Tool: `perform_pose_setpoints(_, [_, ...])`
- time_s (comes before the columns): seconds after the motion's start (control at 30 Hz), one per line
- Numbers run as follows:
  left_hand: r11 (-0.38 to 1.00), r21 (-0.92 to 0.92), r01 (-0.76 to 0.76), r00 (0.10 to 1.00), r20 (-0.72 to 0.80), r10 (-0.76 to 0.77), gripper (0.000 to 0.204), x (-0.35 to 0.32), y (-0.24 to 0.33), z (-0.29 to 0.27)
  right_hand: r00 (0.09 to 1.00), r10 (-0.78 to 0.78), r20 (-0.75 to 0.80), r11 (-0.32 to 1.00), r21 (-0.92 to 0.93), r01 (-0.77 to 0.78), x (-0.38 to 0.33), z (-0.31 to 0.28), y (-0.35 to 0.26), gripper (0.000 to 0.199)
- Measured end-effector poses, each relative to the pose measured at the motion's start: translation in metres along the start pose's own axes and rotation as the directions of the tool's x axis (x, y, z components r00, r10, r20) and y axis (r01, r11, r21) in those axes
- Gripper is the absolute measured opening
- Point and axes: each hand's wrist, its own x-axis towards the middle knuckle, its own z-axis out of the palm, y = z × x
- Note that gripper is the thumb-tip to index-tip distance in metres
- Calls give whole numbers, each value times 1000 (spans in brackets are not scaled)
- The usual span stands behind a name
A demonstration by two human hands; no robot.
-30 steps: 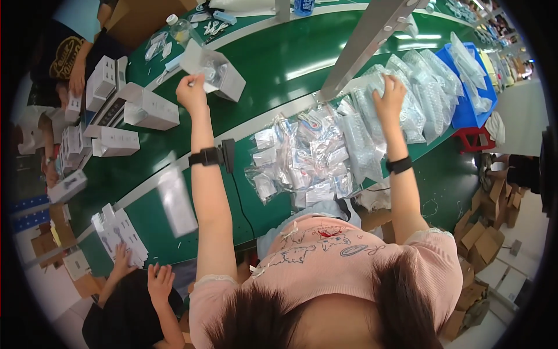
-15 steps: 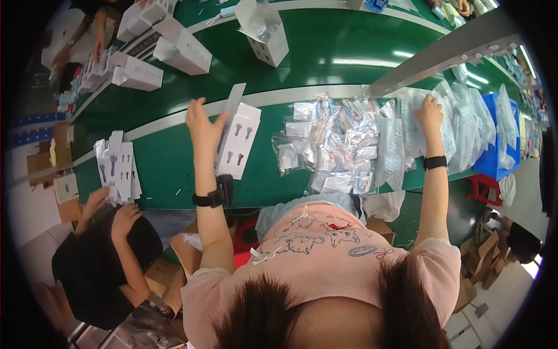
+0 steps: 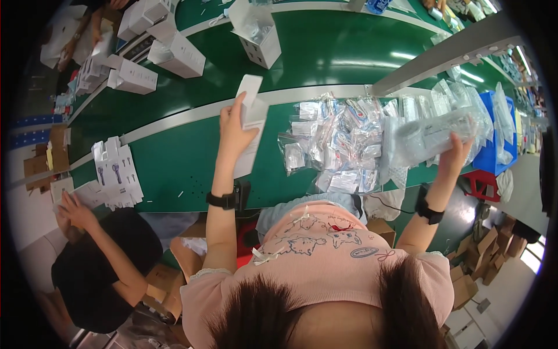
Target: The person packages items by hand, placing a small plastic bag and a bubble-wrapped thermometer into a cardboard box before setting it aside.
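Carton, white and narrow, is at my left hand over the green table, its long axis going away from me and its flap at the far end, while the bubble-wrapped package at my right hand lies crosswise, its right end a little farther. Between them is the heap of clear plastic packets, and beyond the carton stands an open white box. My left fingers are bent around the carton, thumb across its face, and my right fingers pinch the package's near edge.
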Motion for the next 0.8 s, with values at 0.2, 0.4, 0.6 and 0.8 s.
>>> perform_pose_setpoints(0.2, [842,-487,-235,946,86,313,72,-30,80,-6,933,354,59,670,680,-297,-24,155,39,53])
perform_pose_setpoints(0.4, [805,-569,-168,984,-139,107,71,-48,98,20,996,-45,-82,991,124,55,-36,230,23,38])
perform_pose_setpoints(0.6, [775,-145,-615,764,-352,540,70,-28,89,49,894,-65,443,849,-446,282,-39,225,-4,35])
perform_pose_setpoints(0.8, [710,-410,-572,762,-587,274,66,-19,49,92,884,-201,422,948,-144,284,-9,177,56,34])
